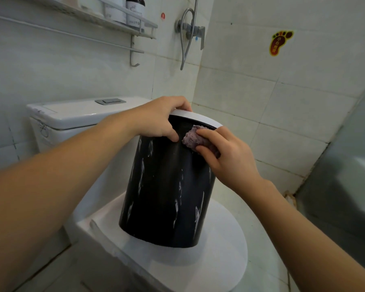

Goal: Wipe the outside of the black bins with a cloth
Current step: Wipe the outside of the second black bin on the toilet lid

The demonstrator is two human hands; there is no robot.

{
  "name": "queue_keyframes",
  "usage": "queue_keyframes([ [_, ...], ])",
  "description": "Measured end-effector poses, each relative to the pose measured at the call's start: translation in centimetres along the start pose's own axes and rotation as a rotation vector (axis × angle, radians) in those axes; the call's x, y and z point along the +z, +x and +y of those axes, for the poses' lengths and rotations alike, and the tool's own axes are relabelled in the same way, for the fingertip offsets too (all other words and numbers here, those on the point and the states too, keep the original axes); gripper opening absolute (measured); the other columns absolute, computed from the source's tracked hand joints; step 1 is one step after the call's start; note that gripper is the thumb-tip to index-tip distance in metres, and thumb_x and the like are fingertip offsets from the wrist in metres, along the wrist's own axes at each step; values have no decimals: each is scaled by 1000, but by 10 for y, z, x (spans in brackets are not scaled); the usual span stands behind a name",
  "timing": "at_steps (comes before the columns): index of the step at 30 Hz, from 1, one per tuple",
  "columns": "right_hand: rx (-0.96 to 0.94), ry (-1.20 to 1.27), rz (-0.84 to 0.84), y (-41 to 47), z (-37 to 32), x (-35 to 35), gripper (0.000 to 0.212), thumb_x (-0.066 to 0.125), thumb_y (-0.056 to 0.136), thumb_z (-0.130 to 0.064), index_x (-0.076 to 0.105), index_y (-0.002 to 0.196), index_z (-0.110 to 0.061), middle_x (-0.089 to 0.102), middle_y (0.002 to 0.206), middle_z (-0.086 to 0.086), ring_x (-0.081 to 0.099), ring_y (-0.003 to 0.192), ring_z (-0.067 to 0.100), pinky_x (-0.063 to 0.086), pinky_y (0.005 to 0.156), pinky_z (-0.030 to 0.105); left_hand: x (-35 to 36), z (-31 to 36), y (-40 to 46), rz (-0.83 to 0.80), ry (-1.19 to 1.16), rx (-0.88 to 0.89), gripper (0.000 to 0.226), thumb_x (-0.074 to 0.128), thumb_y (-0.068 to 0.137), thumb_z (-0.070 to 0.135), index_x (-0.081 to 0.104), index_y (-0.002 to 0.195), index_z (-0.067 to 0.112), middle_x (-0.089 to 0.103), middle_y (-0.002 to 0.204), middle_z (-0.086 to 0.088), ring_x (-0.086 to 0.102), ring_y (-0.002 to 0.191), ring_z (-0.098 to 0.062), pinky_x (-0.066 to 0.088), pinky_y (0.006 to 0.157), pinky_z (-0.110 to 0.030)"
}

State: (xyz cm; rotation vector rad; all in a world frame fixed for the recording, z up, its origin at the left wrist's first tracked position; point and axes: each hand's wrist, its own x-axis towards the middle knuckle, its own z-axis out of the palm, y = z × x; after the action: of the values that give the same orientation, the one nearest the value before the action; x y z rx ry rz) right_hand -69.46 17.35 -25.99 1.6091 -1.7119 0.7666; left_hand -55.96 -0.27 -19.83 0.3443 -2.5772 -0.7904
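Observation:
A black round bin with a white top ring and whitish streaks stands on the shut toilet lid, tilted slightly away from me. My left hand grips the bin's rim at the top left, thumb on the outer wall. My right hand holds a bunched purple cloth and presses it against the bin's upper outer wall just below the ring.
The white toilet tank with its flush button stands behind the bin on the left. A wall shelf with bottles and a rail hangs above. A shower valve with hose sits in the tiled corner. A grey panel stands at right.

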Motion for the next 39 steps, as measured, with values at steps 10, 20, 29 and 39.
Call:
queue_keyframes([
  [10, -143, -16, -142, -22, -5, -2, 33, 66, 90, -29, 67, 121, -18, 60, 93, 3, 59, 73, 23, 49, 53, 34, 2, 1, -2, -16, 89, -37, 74, 84, 66, 13, 52, 121, 49, 62, 119, 9, 58, 109, -19, 50, 96, -42],
  [20, -54, -9, -78, -18, -11, 3, 33, 67, 89, -29, 67, 121, -19, 61, 95, 4, 60, 77, 25, 52, 56, 37, 1, 8, -4, -27, 181, -33, 78, 84, 70, 17, 49, 134, 43, 58, 118, 14, 54, 113, -17, 42, 103, -39],
  [29, -33, -83, -48, -30, -16, 6, 30, 69, 89, -26, 68, 118, -18, 59, 89, 4, 57, 68, 24, 46, 47, 31, 2, 10, -4, -14, 207, -61, 78, 84, 71, 18, 47, 135, 45, 53, 124, 15, 49, 122, -20, 36, 109, -43],
  [39, -174, 46, -211, -83, -29, 13, 29, 63, 90, -31, 68, 116, -18, 59, 90, 3, 57, 71, 22, 50, 56, 33, 0, 6, -4, -18, 211, -83, 78, 83, 73, 19, 45, 137, 44, 50, 122, 16, 47, 123, -21, 32, 110, -43],
])
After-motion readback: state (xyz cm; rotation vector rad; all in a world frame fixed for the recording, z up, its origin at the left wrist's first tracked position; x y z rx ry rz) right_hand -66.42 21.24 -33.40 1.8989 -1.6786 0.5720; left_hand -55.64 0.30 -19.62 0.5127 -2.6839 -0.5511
